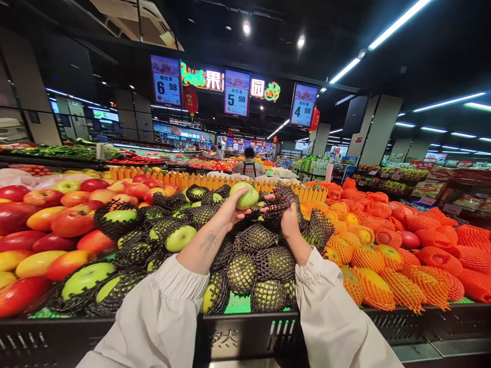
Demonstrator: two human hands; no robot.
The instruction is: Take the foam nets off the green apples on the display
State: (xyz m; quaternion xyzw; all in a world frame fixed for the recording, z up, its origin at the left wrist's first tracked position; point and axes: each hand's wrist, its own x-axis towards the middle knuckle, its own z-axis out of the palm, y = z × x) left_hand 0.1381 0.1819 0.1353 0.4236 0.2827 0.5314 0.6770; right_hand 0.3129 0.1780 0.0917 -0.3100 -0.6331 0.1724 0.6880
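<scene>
My left hand [231, 208] is closed round a bare green apple [247, 196], held above the middle of the display. Just to its right, my right hand [288, 217] grips a black foam net [279, 200], which looks loose and bunched up; some fingers are hidden behind it. Beneath both hands lie many green apples in black nets [241, 273]. One green apple [180, 238] left of my left forearm shows mostly out of its net.
Red and yellow apples [72, 222] fill the left side. Orange-netted fruit [370, 286] and red-netted fruit [439, 258] lie to the right. A black crate edge [249, 319] runs along the front. Behind a low yellow fence [195, 180] a person [249, 166] is seen farther off.
</scene>
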